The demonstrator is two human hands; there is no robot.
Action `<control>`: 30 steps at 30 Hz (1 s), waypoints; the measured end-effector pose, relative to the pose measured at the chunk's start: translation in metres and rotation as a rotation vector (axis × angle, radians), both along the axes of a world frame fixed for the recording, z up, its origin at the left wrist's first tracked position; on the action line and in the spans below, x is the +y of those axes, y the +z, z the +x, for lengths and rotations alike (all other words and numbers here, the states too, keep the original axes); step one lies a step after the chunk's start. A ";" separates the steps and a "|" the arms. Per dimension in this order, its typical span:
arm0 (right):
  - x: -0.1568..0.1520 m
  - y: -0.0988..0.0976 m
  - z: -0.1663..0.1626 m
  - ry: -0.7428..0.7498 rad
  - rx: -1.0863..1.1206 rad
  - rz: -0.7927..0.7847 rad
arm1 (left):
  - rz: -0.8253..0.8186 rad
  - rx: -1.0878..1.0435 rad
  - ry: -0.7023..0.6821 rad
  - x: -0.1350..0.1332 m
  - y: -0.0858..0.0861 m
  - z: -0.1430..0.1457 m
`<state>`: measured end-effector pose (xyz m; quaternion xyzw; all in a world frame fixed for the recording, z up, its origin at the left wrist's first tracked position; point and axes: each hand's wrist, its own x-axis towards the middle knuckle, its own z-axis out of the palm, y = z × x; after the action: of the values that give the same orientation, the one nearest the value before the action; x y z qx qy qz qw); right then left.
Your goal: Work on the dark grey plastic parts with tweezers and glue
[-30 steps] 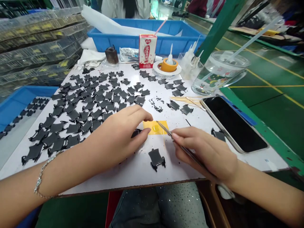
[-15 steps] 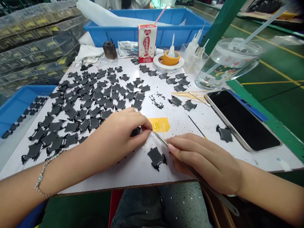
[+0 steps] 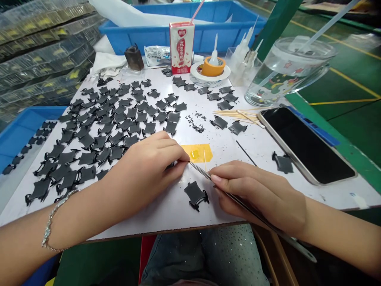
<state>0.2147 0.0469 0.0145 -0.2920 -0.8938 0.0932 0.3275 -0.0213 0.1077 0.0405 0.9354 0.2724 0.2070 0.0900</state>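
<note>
My left hand [image 3: 149, 167] pinches a small black rubbery part [image 3: 172, 165] between its fingertips, and the fingers hide most of it. My right hand [image 3: 256, 194] grips long metal tweezers [image 3: 199, 171], whose tips reach the left fingertips beside that part. A yellow square of tape [image 3: 196, 153] with a glossy amber blob lies just above the tweezer tips. A lone black part [image 3: 195, 194] sits below, between my hands. Many similar black parts [image 3: 119, 131] cover the white work board [image 3: 166, 214] to the left.
A smartphone [image 3: 306, 145] lies at right, beside a glass bowl [image 3: 285, 75] and wooden sticks [image 3: 235, 115]. A carton [image 3: 181, 47] and tape roll [image 3: 212, 67] stand at the back, before a blue tray [image 3: 143, 45]. Another blue tray [image 3: 18, 127] and stacked clear trays [image 3: 38, 67] are at left.
The tweezer tips have moved from over the yellow square, down and left to my left fingertips. The whole scene has shifted slightly upward in view.
</note>
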 end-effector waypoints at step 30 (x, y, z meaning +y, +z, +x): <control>0.009 -0.003 0.001 -0.573 0.338 -0.562 | 0.158 0.129 -0.310 -0.047 -0.005 0.011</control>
<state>0.2162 0.0558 0.0114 -0.5867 -0.6502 0.2846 0.3899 -0.0102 0.0609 0.0356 0.9816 0.1133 0.1508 0.0293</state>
